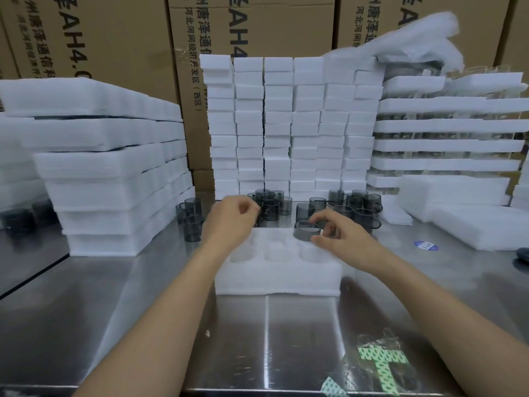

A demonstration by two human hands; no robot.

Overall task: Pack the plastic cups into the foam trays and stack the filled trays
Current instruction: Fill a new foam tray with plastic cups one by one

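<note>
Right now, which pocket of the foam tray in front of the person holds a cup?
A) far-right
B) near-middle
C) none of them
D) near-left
A: the one grey cup in the foam tray sits in its far-right pocket, where the right hand pinches its side; the other pockets in view show bare foam.

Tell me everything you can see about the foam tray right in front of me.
The foam tray is a white, soft-looking rectangular block with round pockets in two rows. It lies flat on the steel table, long side toward the camera. One smoky grey cup sits in the far right pocket, the right hand holding it; the other pockets look empty.
</note>
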